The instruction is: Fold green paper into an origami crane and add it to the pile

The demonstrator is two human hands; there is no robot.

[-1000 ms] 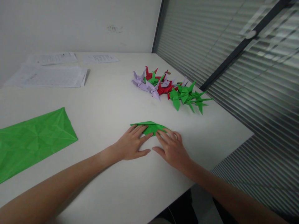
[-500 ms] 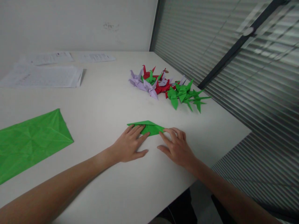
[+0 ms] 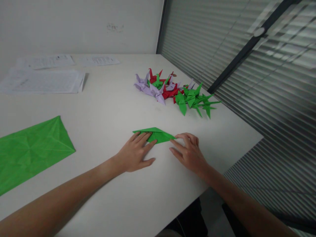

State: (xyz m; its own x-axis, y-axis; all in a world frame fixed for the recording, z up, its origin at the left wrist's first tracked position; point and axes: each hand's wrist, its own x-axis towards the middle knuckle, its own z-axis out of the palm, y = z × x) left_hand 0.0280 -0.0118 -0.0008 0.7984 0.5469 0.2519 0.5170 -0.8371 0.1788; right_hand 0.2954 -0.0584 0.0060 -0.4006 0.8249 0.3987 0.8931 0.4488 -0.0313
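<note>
A small folded piece of green paper (image 3: 160,136) lies flat on the white table, with pointed left and right ends and a folded flap along its far edge. My left hand (image 3: 137,151) rests open on its left part, fingers spread and pressing the paper down; the fingers cover some of that end. At the right tip, my right hand (image 3: 189,151) touches the paper with its index and middle fingertips, its fingers bent and apart and the thumb off the paper.
To the left lies a large creased green sheet (image 3: 32,149). Folded paper cranes in lilac, red and green (image 3: 172,90) are heaped at the back right, near the window blinds (image 3: 209,42). Printed papers (image 3: 46,82) sit at the back left of the white table (image 3: 106,98).
My right hand has slid slightly to the right along the paper's tip, uncovering more of it. My left hand stays pressed on the paper. The view has shifted a little.
</note>
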